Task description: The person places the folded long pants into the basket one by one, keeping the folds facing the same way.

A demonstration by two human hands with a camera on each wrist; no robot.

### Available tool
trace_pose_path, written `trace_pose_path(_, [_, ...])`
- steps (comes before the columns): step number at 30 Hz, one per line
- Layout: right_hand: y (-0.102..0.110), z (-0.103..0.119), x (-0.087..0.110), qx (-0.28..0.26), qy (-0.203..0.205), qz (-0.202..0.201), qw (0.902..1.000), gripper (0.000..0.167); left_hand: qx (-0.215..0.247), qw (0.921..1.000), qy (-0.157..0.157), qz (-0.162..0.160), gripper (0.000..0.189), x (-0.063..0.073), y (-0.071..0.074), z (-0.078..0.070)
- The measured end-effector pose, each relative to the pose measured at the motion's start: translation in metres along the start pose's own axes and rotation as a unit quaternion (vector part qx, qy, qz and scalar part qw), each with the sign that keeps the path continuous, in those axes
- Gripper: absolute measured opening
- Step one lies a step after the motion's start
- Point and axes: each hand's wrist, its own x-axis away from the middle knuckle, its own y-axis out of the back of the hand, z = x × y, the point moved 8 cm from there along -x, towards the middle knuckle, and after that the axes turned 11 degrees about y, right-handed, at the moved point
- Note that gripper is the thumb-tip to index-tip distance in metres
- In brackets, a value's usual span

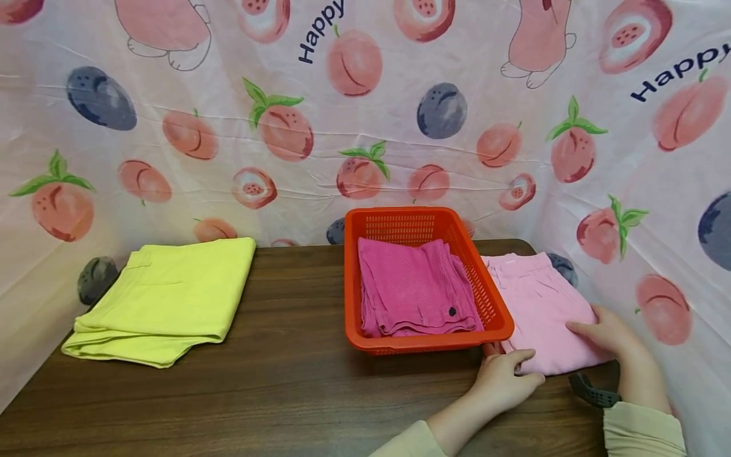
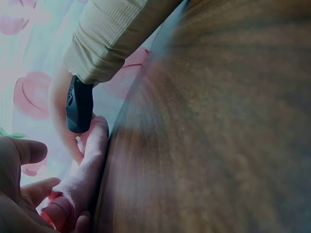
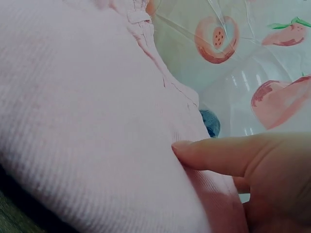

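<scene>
Folded pink trousers (image 1: 542,311) lie on the table at the right, their waistband toward the back. My right hand (image 1: 608,330) holds their right edge, thumb on top and the other fingers tucked beneath; the right wrist view shows this thumb (image 3: 209,154) on the ribbed cloth (image 3: 97,116). At the front left corner, my left hand (image 1: 502,381) grips the cloth edge, some fingers hidden under the basket's rim. In the left wrist view, fingers of the left hand (image 2: 19,194) lie around the pink cloth (image 2: 80,182).
An orange basket (image 1: 440,343) stands left of the pink trousers, with a folded magenta garment (image 1: 411,285) inside. Folded yellow-green trousers (image 1: 171,292) lie at the table's left. A fruit-print curtain (image 1: 388,120) hangs behind and beside the wooden table (image 1: 257,393).
</scene>
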Motion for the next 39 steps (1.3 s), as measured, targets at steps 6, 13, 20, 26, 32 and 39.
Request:
trace_pose_path(6, [0.001, -0.004, 0.002, -0.025, -0.019, 0.004, 0.9995, 0.068, -0.036, 0.9993, -0.014, -0.002, 0.038, 0.0, -0.002, -0.003])
trace_pose_path(13, [0.002, -0.01, 0.006, -0.059, -0.055, 0.005, 0.9967, 0.063, -0.051, 0.9964, -0.043, -0.052, 0.026, 0.002, -0.004, -0.008])
trace_pose_path(20, [0.006, -0.006, 0.011, -0.07, -0.062, 0.02, 0.9954, 0.066, -0.036, 0.9932, -0.044, -0.102, 0.013, 0.002, -0.005, -0.009])
trace_pose_path(26, [0.009, 0.002, 0.011, -0.072, -0.036, 0.024, 0.9965, 0.067, -0.034, 0.9881, -0.043, -0.144, 0.012, 0.001, -0.002, -0.007])
trace_pose_path(32, [0.013, 0.011, 0.011, -0.061, -0.002, 0.016, 0.998, 0.065, -0.043, 0.9855, -0.046, -0.158, 0.015, 0.0, 0.001, -0.007])
trace_pose_path(39, [0.027, 0.027, 0.014, -0.021, 0.021, -0.008, 0.9995, 0.061, -0.013, 0.9895, -0.042, -0.137, 0.022, -0.001, 0.002, -0.007])
